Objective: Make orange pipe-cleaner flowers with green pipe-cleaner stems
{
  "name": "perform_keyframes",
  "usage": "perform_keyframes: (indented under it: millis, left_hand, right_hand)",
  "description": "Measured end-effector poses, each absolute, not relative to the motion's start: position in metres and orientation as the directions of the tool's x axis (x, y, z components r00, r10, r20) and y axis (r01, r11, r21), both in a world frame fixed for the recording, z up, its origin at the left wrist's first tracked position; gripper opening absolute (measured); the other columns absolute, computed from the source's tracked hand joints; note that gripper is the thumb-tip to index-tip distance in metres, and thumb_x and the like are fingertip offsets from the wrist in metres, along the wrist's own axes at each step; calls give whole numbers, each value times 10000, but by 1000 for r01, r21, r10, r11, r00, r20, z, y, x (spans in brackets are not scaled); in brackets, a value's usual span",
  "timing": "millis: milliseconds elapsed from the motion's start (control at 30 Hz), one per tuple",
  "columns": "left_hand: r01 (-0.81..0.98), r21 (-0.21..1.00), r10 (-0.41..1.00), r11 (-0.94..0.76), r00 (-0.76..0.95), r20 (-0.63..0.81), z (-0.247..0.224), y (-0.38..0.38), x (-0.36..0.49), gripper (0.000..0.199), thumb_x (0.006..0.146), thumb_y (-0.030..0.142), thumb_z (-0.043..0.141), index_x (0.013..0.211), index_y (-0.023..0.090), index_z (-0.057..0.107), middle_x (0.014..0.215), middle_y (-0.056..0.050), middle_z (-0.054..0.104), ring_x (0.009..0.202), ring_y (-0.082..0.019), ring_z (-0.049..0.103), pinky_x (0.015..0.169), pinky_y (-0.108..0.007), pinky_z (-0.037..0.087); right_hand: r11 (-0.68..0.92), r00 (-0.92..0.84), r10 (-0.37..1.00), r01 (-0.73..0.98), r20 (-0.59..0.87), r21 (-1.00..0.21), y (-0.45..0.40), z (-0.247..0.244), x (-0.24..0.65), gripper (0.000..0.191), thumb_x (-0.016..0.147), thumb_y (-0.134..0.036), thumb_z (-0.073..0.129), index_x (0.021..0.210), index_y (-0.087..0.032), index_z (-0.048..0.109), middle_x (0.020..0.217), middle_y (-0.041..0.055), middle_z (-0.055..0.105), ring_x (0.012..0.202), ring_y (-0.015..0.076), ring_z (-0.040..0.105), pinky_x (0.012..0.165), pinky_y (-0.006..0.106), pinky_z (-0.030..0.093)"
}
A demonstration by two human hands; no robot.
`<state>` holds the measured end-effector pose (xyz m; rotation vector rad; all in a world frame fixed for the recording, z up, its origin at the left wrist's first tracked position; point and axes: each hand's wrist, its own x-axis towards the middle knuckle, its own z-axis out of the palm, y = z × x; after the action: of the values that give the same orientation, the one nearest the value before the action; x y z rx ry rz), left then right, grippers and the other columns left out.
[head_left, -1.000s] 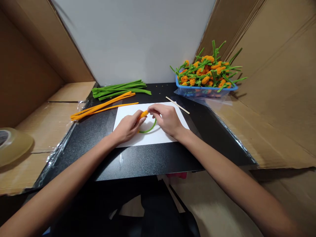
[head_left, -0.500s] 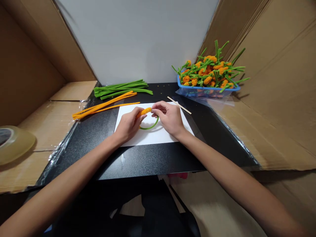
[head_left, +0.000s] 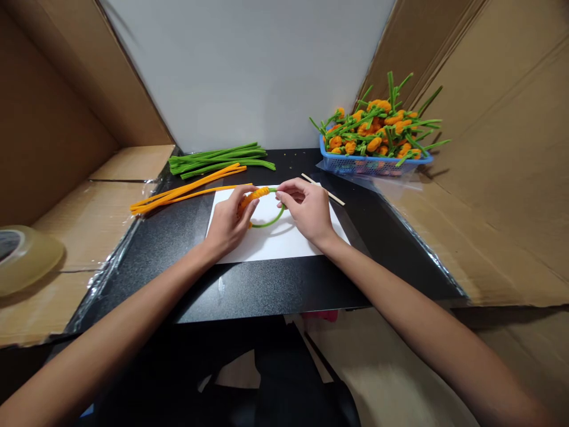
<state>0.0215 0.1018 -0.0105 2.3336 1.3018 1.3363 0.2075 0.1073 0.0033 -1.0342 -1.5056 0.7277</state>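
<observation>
A ring of green pipe cleaner (head_left: 267,225) lies almost flat over the white paper sheet (head_left: 284,240), held up slightly at its far side. Fuzzy orange pipe cleaner is coiled tightly around the ring's far left arc, forming an orange wrapped section (head_left: 256,196). My left hand (head_left: 231,222) grips that wrapped section between thumb and fingers. My right hand (head_left: 306,207) pinches the bare green part of the ring at its right side, with the fingertips near the end of the orange coil.
Loose orange pipe cleaners (head_left: 186,194) and a green bundle (head_left: 220,160) lie left and behind on the black table (head_left: 267,296). A blue basket (head_left: 373,166) of orange-and-green pipe-cleaner flowers stands back right, near a wooden stick (head_left: 323,188). Cardboard walls flank the table, with a tape roll (head_left: 22,260) at left.
The ring has turned in my hands, carrying the orange coil up and along its far arc. My hands have moved slightly apart, and the left hand now wraps around the coil.
</observation>
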Motion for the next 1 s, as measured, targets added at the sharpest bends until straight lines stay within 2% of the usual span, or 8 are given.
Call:
perform_keyframes:
  millis: [67,167,467,667,800,900,1000]
  left_hand:
    - [608,506,736,-612,206,645,-10,101,21,218,974,316,534,1118,172,610,734,12,641,524,-84,457,535,-208,370]
    - [595,544,756,-592,175,631,-9,101,20,221,977,315,527,1124,176,616,667,36,587,503,-81,446,518,-206,370]
    - [558,577,774,-596,209,598,-6,99,20,249,981,306,516,1177,202,631,704,23,625,498,-78,494,495,-195,402]
    - [620,477,734,-624,253,630,-7,98,20,276,967,344,559,1186,209,660,712,23,647,501,-76,455,532,-200,403]
    - [657,486,751,-576,190,633,-10,99,22,224,959,346,560,1080,189,666,539,63,539,450,-85,447,500,-203,362]
    - [678,504,768,-536,144,624,-11,100,22,200,950,344,561,1038,186,645,521,64,540,435,-90,453,490,-210,350]
    - [686,494,768,-534,148,624,-11,100,22,203,949,341,556,1057,189,636,531,60,562,438,-91,461,495,-208,357]
  right_hand:
    - [448,25,881,276,472,-851,107,6,209,34,841,-192,633,833,-184,664,767,8,706,627,129,669,632,274,536]
    - [484,47,848,334,528,-809,106,9,211,40,843,-177,622,829,-186,659,754,3,686,614,122,631,604,268,491]
    - [580,-59,774,467,631,-667,105,11,217,119,879,-162,573,828,-200,673,793,12,677,648,141,585,650,291,462]
    - [654,-178,698,553,694,-516,101,10,215,153,913,-146,531,858,-200,664,799,26,668,705,155,593,710,299,460]
    - [658,-188,723,480,665,-580,98,6,209,134,932,-164,515,906,-191,645,816,29,682,729,155,653,720,286,499]
    - [624,-201,769,445,607,-643,97,4,206,139,935,-183,517,919,-196,654,804,22,695,708,154,672,702,284,512]
    - [623,-208,771,444,602,-644,97,4,206,163,910,-160,532,917,-201,690,840,22,725,692,150,657,700,295,511]
